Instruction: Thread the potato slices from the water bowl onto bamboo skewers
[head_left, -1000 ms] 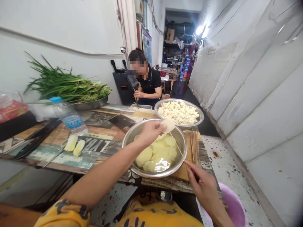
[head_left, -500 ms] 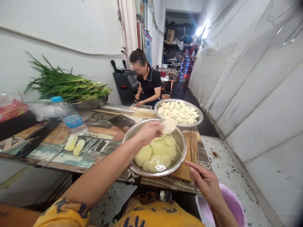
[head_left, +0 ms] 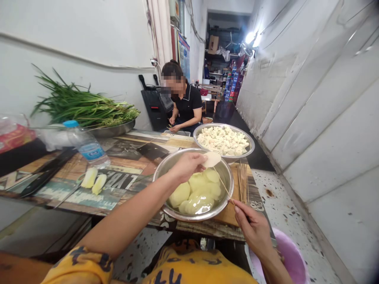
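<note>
My left hand [head_left: 190, 165] pinches a thin, pale potato slice [head_left: 212, 159] above a metal bowl [head_left: 158, 167]. Between the fingers of my right hand [head_left: 251, 221] is a thin wooden skewer [head_left: 224, 188], slanting up to the left. Its far tip meets the lower edge of the slice; whether it has pierced it I cannot tell. More potato slices [head_left: 180, 194] lie in water in the bowl. Several loose skewers [head_left: 242, 183] rest on a wooden board [head_left: 229, 216] to the right of the bowl.
Behind the bowl stands a wide basin of cauliflower pieces [head_left: 223, 141]. Leafy greens [head_left: 85, 106], a water bottle [head_left: 89, 146], a long dark knife [head_left: 44, 177] and cut pale vegetable pieces [head_left: 94, 180] are on the left. Across the table sits a co-worker [head_left: 186, 102]. A pink bucket [head_left: 288, 252] stands lower right.
My right hand has moved slightly up and left with the skewer. The potato slice in my left hand has tilted to a flatter angle and shifted slightly right.
</note>
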